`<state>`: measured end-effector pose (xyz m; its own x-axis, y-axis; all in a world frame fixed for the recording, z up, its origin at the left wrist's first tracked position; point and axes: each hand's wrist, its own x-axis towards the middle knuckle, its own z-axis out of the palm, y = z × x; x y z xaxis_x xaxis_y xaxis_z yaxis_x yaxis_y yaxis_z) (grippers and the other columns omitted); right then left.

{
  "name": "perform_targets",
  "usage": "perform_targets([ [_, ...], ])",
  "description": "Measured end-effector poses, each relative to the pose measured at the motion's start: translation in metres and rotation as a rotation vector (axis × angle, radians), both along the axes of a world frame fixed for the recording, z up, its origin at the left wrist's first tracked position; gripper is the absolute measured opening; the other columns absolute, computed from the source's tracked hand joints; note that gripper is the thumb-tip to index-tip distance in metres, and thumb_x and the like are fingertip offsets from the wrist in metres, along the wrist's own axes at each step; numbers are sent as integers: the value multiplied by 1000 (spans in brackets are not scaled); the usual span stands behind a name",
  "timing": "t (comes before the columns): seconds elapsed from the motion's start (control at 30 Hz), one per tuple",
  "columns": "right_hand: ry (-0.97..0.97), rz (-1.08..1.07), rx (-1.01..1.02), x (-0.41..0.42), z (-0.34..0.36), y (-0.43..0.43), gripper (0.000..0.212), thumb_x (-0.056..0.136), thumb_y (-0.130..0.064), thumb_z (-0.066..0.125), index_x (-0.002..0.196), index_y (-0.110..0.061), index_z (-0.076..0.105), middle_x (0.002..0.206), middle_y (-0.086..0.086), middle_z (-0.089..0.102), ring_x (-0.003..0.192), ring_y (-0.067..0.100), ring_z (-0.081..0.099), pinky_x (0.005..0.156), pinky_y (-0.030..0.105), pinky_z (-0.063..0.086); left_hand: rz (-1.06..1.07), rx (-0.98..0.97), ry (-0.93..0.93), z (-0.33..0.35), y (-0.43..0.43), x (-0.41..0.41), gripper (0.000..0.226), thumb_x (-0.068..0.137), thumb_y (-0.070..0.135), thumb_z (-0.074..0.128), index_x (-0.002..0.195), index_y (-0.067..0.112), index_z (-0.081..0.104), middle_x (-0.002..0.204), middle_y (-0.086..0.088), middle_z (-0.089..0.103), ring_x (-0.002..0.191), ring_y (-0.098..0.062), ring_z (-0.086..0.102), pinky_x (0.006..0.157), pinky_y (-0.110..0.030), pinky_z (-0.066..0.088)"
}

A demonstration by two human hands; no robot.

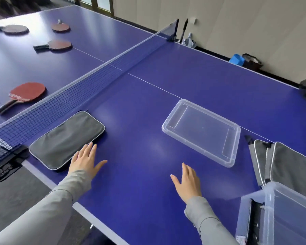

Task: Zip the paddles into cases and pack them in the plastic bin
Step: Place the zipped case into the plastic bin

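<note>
A grey paddle case point(67, 138) lies flat beside the net on the near half of the blue table. My left hand point(86, 159) is flat with fingers spread, its fingertips at the case's near edge. My right hand point(188, 181) is flat on the bare table, fingers straight, holding nothing. A clear plastic lid point(201, 131) lies ahead of it. More grey cases point(283, 165) are stacked at the right. The clear plastic bin point(279, 216) stands at the lower right with a dark case inside. Several red paddles lie beyond the net, the nearest paddle point(25, 93) at left.
The net point(88, 82) crosses the table diagonally between me and the paddles. Other paddles point(58, 45) lie farther back on the far half. A blue object and a dark basket point(251, 61) sit on the floor by the wall. The table edge runs under my forearms.
</note>
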<state>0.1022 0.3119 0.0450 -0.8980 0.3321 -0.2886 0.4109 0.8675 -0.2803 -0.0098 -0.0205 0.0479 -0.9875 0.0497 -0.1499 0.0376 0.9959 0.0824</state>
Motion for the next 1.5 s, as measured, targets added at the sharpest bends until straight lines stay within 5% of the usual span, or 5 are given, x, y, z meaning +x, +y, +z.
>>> perform_targets([
  [0.3,-10,-103,-126,-78,-12,-169,70,94,-54,38,149,-16,19,153,2,28,140,19,25,112,35,29,120,110,-36,-5,-155,-89,85,84,65,45,150,20,17,158,3,15,145,-18,15,115,-38,19],
  [0.63,-34,-397,-554,-173,-35,-340,67,92,-46,51,145,-12,28,144,5,37,133,21,36,110,38,32,106,312,-411,-43,-206,-190,78,80,61,59,137,13,39,138,-9,41,132,-27,34,108,-40,31],
  [1.07,-15,-512,-675,-207,-36,-360,45,92,-34,56,127,-9,40,127,12,44,117,28,46,92,29,36,387,700,-597,-55,-195,-212,60,65,41,82,104,16,43,95,-3,59,75,-17,56,71,-30,44],
  [1.37,272,-402,-637,-200,47,-293,53,92,-33,57,138,-17,35,132,3,41,122,17,41,100,26,33,386,1290,-849,16,-152,-212,53,58,21,85,103,3,65,97,-17,71,89,-35,67,90,-51,52],
  [1.5,474,-495,-702,-172,79,-262,59,87,-36,63,140,-28,37,126,-9,44,115,8,47,100,29,41,366,1475,-873,42,-110,-195,30,74,16,74,102,9,66,84,-9,75,74,-26,72,68,-42,59],
])
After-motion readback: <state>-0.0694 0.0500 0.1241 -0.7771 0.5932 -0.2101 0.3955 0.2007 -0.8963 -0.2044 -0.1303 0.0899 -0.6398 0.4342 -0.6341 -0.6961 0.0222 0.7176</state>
